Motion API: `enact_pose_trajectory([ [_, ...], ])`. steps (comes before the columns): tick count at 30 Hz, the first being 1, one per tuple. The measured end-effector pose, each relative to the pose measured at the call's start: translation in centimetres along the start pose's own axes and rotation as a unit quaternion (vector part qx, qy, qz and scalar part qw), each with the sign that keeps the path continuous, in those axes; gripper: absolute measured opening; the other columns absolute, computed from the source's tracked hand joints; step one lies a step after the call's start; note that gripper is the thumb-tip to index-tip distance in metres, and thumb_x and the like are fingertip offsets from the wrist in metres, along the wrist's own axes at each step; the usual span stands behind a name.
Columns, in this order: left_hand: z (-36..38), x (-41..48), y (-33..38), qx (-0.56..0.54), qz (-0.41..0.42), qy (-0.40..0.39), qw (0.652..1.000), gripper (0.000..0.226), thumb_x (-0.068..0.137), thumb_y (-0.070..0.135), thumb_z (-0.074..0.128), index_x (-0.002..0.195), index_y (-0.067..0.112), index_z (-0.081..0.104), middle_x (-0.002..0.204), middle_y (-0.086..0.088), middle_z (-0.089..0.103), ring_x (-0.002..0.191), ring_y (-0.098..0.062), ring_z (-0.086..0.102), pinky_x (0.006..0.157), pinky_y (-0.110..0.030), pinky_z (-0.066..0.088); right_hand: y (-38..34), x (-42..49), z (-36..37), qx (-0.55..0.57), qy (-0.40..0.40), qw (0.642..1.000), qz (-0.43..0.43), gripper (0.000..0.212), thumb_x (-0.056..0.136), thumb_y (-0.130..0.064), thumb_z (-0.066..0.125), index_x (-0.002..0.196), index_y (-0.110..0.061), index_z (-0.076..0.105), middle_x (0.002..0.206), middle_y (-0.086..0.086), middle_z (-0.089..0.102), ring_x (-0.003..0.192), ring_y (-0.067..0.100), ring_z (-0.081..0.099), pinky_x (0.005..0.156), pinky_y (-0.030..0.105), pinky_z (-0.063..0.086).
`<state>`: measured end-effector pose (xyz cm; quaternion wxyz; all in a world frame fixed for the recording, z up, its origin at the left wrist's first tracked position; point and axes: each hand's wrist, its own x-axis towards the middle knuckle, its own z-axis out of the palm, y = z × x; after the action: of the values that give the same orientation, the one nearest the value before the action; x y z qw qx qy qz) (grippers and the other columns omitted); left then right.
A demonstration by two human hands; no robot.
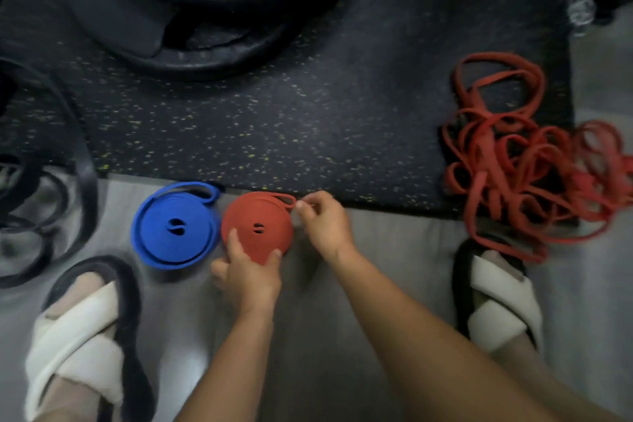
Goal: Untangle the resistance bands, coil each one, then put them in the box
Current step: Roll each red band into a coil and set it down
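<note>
- The right hand (323, 224) pinches the loose end loop of the red coil (257, 228) between thumb and fingertips, at the coil's upper right edge.
- The left hand (248, 272) grasps the same coil from its near side, a finger lying over the left part of the disc and another over its lower right rim, so both hands hold the one band.
- The red coil is wound flat into a tight disc and lies on the pale floor (394, 243), just short of the edge of the dark speckled mat (274, 127).
- Just beside it on the left lies a blue coil (176, 224), wound flat too, its outer turns a little loose and its end loop at the top by the mat's edge; no hand touches it.
- To the right, well apart from the coils, a tangled heap of red bands (524, 161) sprawls across the mat's corner and onto the floor.
- At the far left, loose black bands (51, 181) lie in overlapping loops.
- Black weight plates (212, 10) sit at the top of the mat.
- A foot in a white cross-strap sandal (78, 332) stands at lower left, and another sandal (500, 298) at right, touching the red heap's near edge.
</note>
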<state>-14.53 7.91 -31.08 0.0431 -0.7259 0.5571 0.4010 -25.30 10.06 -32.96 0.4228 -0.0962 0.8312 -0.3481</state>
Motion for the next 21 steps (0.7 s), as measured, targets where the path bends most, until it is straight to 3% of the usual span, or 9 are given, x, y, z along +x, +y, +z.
enact_pose_trajectory([
  [4,-0.8,-0.7,2.1,-0.095,0.068,-0.009,0.993,0.072,0.081,0.015,0.068,0.143,0.017,0.031,0.13,-0.025,0.037,0.114,-0.035,0.044,0.1,-0.035,0.034,1.1,-0.2,-5.8,-0.091,0.107,0.989,-0.039,0.028,0.091,-0.024,0.054,0.115,-0.01,0.057,0.122,0.014,0.05,0.113,0.029,0.048,0.096,0.031,0.036],
  [8,-1.2,-2.0,3.2,-0.134,0.099,-0.029,0.986,0.061,0.083,0.011,0.064,0.137,0.012,0.036,0.12,-0.02,0.048,0.096,-0.026,0.048,0.094,-0.035,0.037,3.9,-0.6,-14.0,-0.286,0.288,0.913,0.025,0.064,0.083,-0.029,0.064,0.136,-0.009,0.034,0.143,0.016,0.03,0.128,0.035,0.033,0.103,0.042,0.029],
  [11,-1.6,-3.8,3.5,-0.182,0.108,-0.075,0.975,0.05,0.085,0.006,0.061,0.131,0.006,0.041,0.093,-0.011,0.054,0.083,-0.025,0.053,0.08,-0.032,0.04,5.9,-1.9,-16.9,-0.277,0.273,0.917,0.092,0.08,0.08,-0.023,0.069,0.141,-0.007,0.021,0.141,0.02,0.029,0.127,0.037,0.035,0.101,0.047,0.032],
  [14,-2.9,-6.0,4.3,-0.228,0.101,-0.128,0.96,0.026,0.089,0.001,0.054,0.113,0.008,0.047,0.078,-0.002,0.05,0.067,-0.014,0.049,0.066,-0.026,0.04,6.6,-2.4,-18.1,-0.215,0.277,0.932,0.089,0.074,0.079,-0.014,0.07,0.138,-0.007,0.027,0.138,0.021,0.033,0.122,0.04,0.039,0.097,0.047,0.037],
  [18,-5.7,-8.5,5.8,-0.238,0.134,-0.149,0.95,0.012,0.091,0.001,0.051,0.089,0.013,0.05,0.077,-0.006,0.053,0.064,-0.015,0.051,0.059,-0.022,0.042,6.3,-3.8,-20.1,-0.111,0.155,0.975,0.114,0.028,0.084,-0.011,0.059,0.111,-0.005,0.058,0.109,0.018,0.063,0.104,0.036,0.057,0.085,0.036,0.044],
  [21,-7.9,-10.6,7.5,-0.231,0.153,-0.172,0.945,0.016,0.092,0.002,0.05,0.083,0.016,0.049,0.074,-0.007,0.054,0.063,-0.015,0.051,0.051,-0.017,0.045,2.5,-6.2,-23.5,-0.073,0.22,0.973,0.024,0.024,0.088,-0.012,0.055,0.11,-0.002,0.061,0.11,0.02,0.064,0.104,0.034,0.057,0.084,0.033,0.042],
])
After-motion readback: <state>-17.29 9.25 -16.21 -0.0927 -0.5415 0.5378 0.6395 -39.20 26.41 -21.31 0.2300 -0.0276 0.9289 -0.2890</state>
